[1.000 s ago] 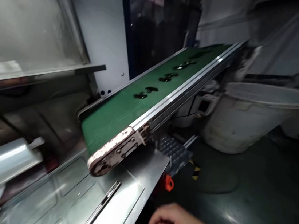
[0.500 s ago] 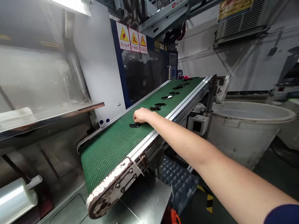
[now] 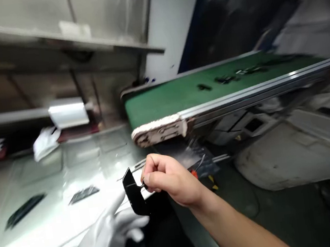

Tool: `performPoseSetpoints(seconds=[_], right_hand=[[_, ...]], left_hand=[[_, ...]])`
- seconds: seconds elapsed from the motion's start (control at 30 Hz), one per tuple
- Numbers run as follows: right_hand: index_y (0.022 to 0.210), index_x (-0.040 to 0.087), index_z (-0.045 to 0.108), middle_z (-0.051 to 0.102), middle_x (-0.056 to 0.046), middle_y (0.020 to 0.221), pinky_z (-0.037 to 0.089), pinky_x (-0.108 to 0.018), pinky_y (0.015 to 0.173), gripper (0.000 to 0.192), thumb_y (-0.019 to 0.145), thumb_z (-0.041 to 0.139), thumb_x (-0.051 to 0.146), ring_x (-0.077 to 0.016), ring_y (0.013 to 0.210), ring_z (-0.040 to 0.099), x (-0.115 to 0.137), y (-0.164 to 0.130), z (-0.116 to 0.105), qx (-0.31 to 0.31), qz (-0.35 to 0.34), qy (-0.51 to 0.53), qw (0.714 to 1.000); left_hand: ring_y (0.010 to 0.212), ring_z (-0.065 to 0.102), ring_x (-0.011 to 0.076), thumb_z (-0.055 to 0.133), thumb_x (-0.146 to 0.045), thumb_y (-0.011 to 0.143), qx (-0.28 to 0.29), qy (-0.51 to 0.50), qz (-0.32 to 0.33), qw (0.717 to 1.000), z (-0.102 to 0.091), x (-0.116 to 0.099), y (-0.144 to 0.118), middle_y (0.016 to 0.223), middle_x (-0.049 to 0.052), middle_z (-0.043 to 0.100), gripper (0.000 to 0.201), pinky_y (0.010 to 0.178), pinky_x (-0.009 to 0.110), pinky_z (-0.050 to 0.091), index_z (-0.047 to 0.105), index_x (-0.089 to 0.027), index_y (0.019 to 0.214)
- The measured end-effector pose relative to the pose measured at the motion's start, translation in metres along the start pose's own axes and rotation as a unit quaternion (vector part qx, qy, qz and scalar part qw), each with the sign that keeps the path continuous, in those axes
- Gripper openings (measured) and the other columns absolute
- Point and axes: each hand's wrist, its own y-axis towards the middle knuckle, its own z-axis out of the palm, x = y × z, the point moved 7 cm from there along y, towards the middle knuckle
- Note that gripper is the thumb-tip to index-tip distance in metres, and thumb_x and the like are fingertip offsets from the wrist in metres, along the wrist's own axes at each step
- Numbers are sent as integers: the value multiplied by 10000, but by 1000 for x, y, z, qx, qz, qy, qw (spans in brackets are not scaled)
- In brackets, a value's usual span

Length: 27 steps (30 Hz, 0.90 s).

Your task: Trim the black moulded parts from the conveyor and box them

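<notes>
The bare right hand [image 3: 172,181] pinches a small black plastic part [image 3: 134,192] by a thin stem, thumb and forefinger closed tight on it, and holds it above the near edge of the steel table [image 3: 76,167]. The left hand [image 3: 112,231], in a white glove, comes up from below with its fingers loosely spread, the fingertips just beside the part or touching it; the blur does not let me tell which.

The step in hand looks like passing the picked part from one hand to the other for handling or checking. More black parts [image 3: 226,78] lie on the green conveyor belt [image 3: 179,95] at the far right, and two dark flat pieces [image 3: 83,194] rest on the table to the left. A roll of clear film [image 3: 68,114] sits at the far left.

The next move calls for a firm grip by the glove before the bare fingers let go.
</notes>
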Motion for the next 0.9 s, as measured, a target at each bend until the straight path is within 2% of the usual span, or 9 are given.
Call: performPoseSetpoints(seconds=[0.07, 0.13, 0.2, 0.3, 0.47, 0.6, 0.7, 0.9], right_hand=[[744, 187, 580, 642, 27, 684, 385, -220, 556, 102, 775, 676, 175, -92, 604, 535, -38, -19, 35, 2, 51, 120, 991], [740, 187, 599, 644, 31, 693, 376, -222, 556, 102, 790, 686, 169, -89, 608, 527, -68, -31, 55, -4, 89, 153, 984], [747, 190, 607, 642, 35, 695, 373, -226, 553, 106, 804, 696, 181, -90, 607, 523, -90, -40, 66, -10, 119, 171, 978], [754, 193, 609, 642, 36, 690, 376, -233, 551, 110, 810, 704, 197, -90, 588, 510, -108, -53, 77, -19, 150, 182, 972], [772, 201, 612, 658, 23, 714, 398, -242, 565, 127, 836, 717, 232, -102, 606, 527, -115, -70, 88, -17, 175, 175, 969], [802, 210, 618, 667, 19, 739, 421, -246, 578, 131, 869, 716, 263, -111, 632, 553, -112, -74, 92, 2, 177, 157, 972], [820, 214, 624, 669, 22, 743, 440, -243, 591, 122, 891, 702, 275, -113, 649, 572, -107, -75, 94, 17, 180, 149, 972], [862, 206, 650, 677, 19, 749, 454, -235, 609, 139, 916, 710, 319, -104, 650, 575, -99, -79, 96, 48, 187, 140, 971]], left_hand=[[775, 742, 297, 564, -469, 1002, 3, -131, -69, 989, 4, 22, -19, 985, 121, 804, 359, 654, 396, 602, 804, -240, 1137], [727, 728, 249, 526, -412, 1034, 5, -239, -100, 966, 7, 38, -31, 932, 145, 783, 371, 635, 330, 580, 786, -163, 1123], [749, 721, 220, 504, -335, 1052, 12, -304, -110, 946, 8, 51, -41, 903, 136, 762, 348, 623, 277, 558, 750, -148, 1212], [790, 714, 195, 482, -248, 1058, 20, -355, -124, 927, 7, 67, -57, 909, 119, 749, 352, 624, 241, 546, 706, -157, 1314], [748, 729, 180, 484, -269, 1071, 33, -378, -142, 914, 3, 76, -73, 914, 107, 776, 340, 631, 243, 555, 715, -187, 1307], [794, 754, 202, 556, -349, 1051, 45, -372, -132, 918, 0, 73, -77, 945, 95, 787, 348, 628, 244, 560, 704, -217, 1336], [738, 733, 175, 598, -389, 1029, 35, -367, -126, 921, -2, 72, -79, 896, 71, 776, 360, 602, 227, 559, 709, -226, 1331], [682, 728, 188, 618, -445, 1004, 38, -379, -129, 916, 0, 68, -87, 862, 70, 773, 368, 550, 236, 540, 722, -245, 1296]])
